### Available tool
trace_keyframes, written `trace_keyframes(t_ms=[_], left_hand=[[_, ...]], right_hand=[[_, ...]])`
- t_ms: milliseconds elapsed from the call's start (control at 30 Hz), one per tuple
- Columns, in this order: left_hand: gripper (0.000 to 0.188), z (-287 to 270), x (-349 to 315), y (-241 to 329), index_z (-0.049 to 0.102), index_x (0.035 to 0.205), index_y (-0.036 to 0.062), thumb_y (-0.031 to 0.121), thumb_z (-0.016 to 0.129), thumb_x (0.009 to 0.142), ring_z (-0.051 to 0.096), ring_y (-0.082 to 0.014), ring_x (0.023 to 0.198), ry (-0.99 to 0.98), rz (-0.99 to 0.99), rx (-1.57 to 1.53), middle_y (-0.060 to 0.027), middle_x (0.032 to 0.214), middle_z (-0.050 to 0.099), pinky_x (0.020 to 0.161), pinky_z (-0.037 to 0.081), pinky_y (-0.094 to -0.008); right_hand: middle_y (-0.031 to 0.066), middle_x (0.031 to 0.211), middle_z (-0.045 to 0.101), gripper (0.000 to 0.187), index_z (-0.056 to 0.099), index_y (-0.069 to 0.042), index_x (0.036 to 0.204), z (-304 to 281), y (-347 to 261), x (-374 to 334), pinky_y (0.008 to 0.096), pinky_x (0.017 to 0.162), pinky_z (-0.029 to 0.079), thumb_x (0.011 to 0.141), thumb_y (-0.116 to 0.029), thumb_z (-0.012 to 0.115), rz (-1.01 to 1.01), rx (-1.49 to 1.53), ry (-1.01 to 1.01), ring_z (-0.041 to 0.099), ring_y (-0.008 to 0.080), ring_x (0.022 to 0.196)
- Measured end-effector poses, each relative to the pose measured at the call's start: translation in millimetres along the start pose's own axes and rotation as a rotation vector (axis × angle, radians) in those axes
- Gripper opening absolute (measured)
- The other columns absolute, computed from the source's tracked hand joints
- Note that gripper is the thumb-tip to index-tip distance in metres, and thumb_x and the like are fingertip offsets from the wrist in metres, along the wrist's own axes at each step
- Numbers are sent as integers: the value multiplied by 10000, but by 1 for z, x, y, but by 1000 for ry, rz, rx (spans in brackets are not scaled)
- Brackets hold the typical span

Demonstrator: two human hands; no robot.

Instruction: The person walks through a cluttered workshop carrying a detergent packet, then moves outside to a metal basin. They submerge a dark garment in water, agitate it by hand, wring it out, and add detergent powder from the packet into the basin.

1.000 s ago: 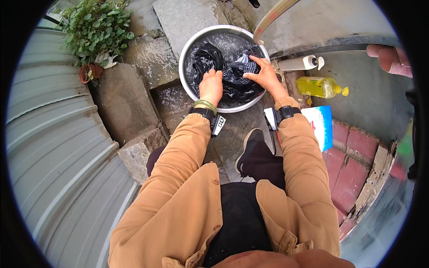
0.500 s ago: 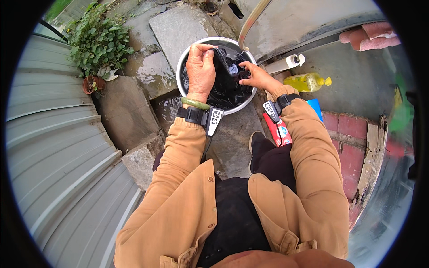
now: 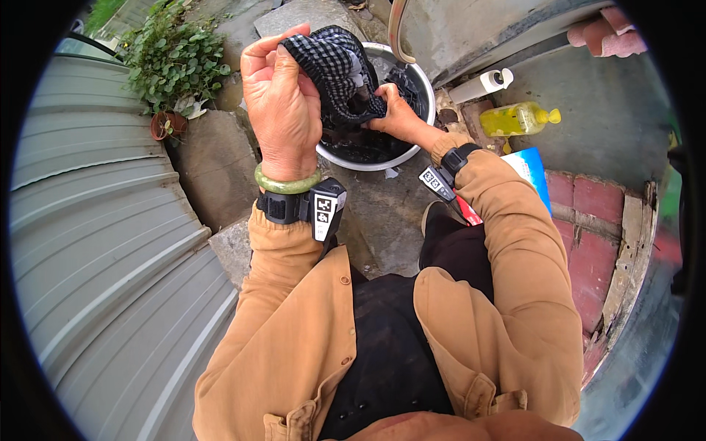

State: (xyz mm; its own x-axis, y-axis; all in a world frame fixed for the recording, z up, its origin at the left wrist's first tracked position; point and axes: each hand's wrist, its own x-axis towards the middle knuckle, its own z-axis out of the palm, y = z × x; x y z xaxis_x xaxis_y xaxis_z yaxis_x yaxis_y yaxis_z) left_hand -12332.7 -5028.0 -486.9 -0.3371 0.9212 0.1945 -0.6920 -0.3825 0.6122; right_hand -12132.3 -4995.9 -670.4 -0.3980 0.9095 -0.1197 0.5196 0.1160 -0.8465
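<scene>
A black-and-white checked cloth (image 3: 337,62) is spread over the left side of a round basin (image 3: 368,163), its upper-left corner pinched in the left hand's (image 3: 282,110) fingers, its lower-right edge gripped by the right hand (image 3: 399,117). It looks wet, so probably limp, slippery, and best held by opposite edges.

The uneven grey stone paving (image 3: 379,220) carries a round, silver-rimmed metal basin (image 3: 371,167)

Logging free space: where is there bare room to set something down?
Bare: the stone slab between flowerpot and left hand, and most paving between basin and legs. Crowded: right of the basin, with white bottle, yellow bottle and packet.
</scene>
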Motion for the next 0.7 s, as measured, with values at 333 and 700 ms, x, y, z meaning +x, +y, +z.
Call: trace_keyframes(t_ms=[333,700], left_hand=[[136,-92,8,-12,514,1078,117,109,588,965,598,-82,769,361,-437,492,-10,933,635,670,479,-224],[332,-72,-58,-94,487,1250,42,102,559,931,557,-114,967,-16,-676,735,-75,1164,574,802,452,-243]], right_hand=[[170,921,634,501,495,-62,1146,-99,-40,6,396,860,505,701,-147,708,-200,-173,252,641,336,928],[189,987,682,401,615,-44,1127,-52,-30,-17,397,876,495,778,-179,760,97,-233,-178,656,342,986]])
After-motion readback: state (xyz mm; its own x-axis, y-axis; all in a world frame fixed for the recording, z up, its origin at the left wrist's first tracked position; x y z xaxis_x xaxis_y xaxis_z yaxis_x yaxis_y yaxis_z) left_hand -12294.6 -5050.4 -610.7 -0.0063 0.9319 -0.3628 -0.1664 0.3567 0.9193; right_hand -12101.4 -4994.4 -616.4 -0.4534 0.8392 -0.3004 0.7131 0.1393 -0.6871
